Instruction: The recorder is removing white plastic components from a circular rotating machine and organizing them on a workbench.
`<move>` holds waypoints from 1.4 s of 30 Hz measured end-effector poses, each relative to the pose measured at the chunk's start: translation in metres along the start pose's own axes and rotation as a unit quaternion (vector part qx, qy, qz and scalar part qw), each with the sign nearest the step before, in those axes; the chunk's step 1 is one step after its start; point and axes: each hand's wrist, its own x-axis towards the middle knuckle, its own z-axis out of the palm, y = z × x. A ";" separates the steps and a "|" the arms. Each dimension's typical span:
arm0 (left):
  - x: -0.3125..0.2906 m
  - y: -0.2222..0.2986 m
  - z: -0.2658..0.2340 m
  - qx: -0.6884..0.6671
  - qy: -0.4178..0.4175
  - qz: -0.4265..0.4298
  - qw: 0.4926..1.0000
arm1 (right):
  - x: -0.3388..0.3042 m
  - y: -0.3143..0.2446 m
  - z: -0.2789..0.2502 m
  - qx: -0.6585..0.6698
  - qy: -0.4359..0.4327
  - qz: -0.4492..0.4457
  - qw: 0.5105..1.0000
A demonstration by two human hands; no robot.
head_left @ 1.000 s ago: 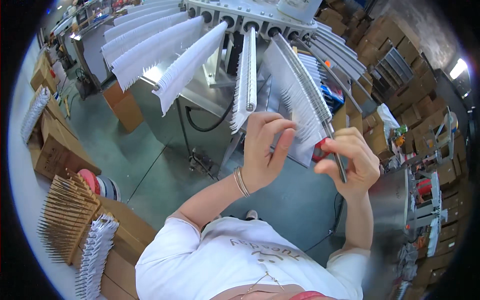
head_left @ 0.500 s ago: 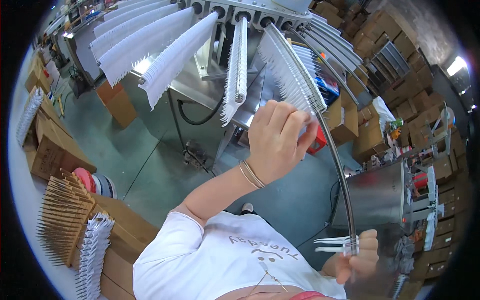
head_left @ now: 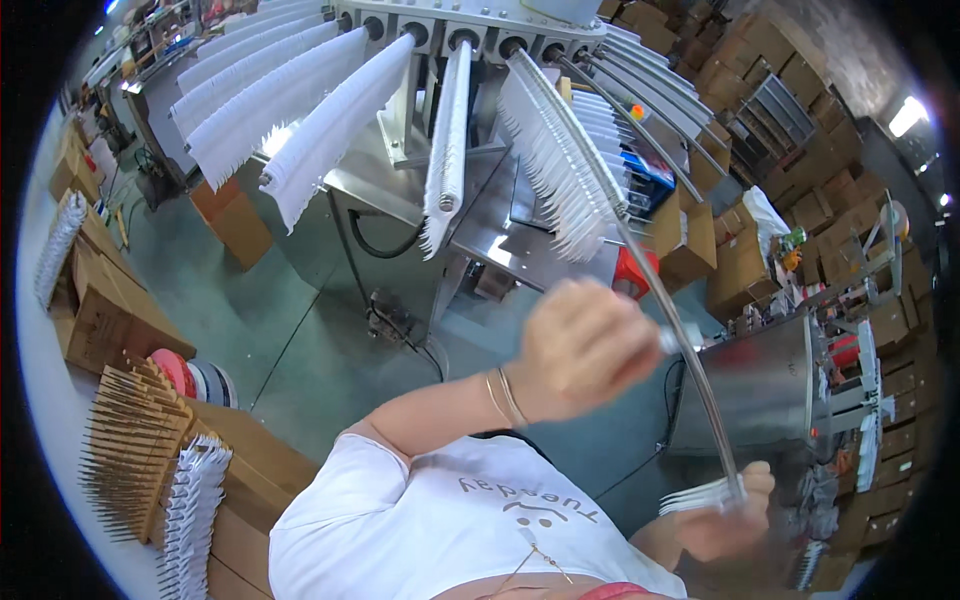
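Observation:
My left hand (head_left: 585,340), blurred by motion, is closed beside a curved metal rod (head_left: 672,310). A blurred white piece (head_left: 682,340) is at its fingertips, against the rod. At the lower right my right hand (head_left: 735,515) is wrapped round the rod's near end, where several thin white strips (head_left: 700,497) hang together and point left. Farther up, the same rod carries a dense row of white strips (head_left: 560,165) threaded side by side. It runs into a round metal hub (head_left: 480,22) at the top.
More rods loaded with white strips (head_left: 335,120) fan out left of the hub; bare rods (head_left: 640,130) lie right. A steel table (head_left: 495,235) stands beneath. Cartons (head_left: 235,225) and a spiky wooden rack (head_left: 135,450) are left; a steel cabinet (head_left: 750,390) stands right.
My left hand has moved down and right, away from the threaded strips, along the rod. My right hand has shifted slightly right with the rod's end. The view has moved a little.

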 end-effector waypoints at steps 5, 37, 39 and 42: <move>-0.042 0.030 0.030 -0.349 -0.240 -0.186 0.887 | -0.005 0.052 0.013 0.283 0.188 0.346 0.875; -0.106 -0.238 0.343 -0.344 0.312 -0.675 0.574 | 0.045 0.583 0.308 0.455 -0.495 0.618 0.407; -0.112 -0.256 0.339 -0.333 0.377 -0.655 0.564 | 0.055 0.587 0.348 0.443 -0.539 0.602 0.388; -0.099 -0.269 0.354 -0.365 0.418 -0.605 0.570 | 0.050 0.602 0.402 0.519 -0.524 0.612 0.286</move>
